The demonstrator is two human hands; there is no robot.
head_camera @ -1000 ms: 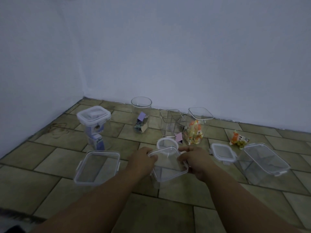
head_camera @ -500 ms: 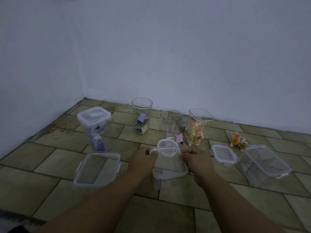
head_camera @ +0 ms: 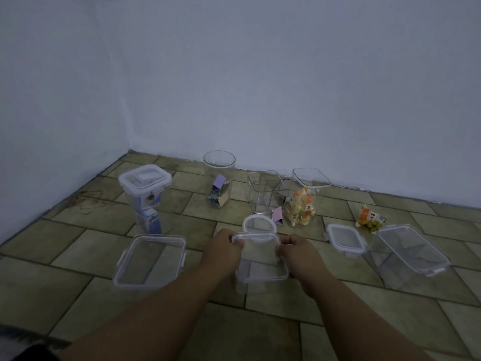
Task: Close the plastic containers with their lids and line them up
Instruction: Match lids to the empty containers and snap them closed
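A clear rectangular container point(head_camera: 260, 267) stands on the tiled floor in front of me with its lid point(head_camera: 256, 238) on top. My left hand point(head_camera: 225, 247) grips the lid's left side and my right hand point(head_camera: 299, 250) grips its right side, fingers curled over the far edge. A loose round lid point(head_camera: 258, 224) lies just behind. To the left stands a closed wide container point(head_camera: 149, 259), and further back a closed tall container point(head_camera: 145, 191). On the right lie a loose square lid point(head_camera: 345, 238) and a closed container point(head_camera: 411, 254).
Along the wall stand three open clear containers: a round one point(head_camera: 219, 178) with paper items, an empty square one point(head_camera: 264, 194), and one point(head_camera: 307, 196) holding an orange packet. A loose orange packet point(head_camera: 369, 217) lies at right. A purple clip point(head_camera: 277, 214) lies mid-floor.
Both hands have slid from the near sides of the lid toward its far edge, and the lid now sits lower and flatter on the container.
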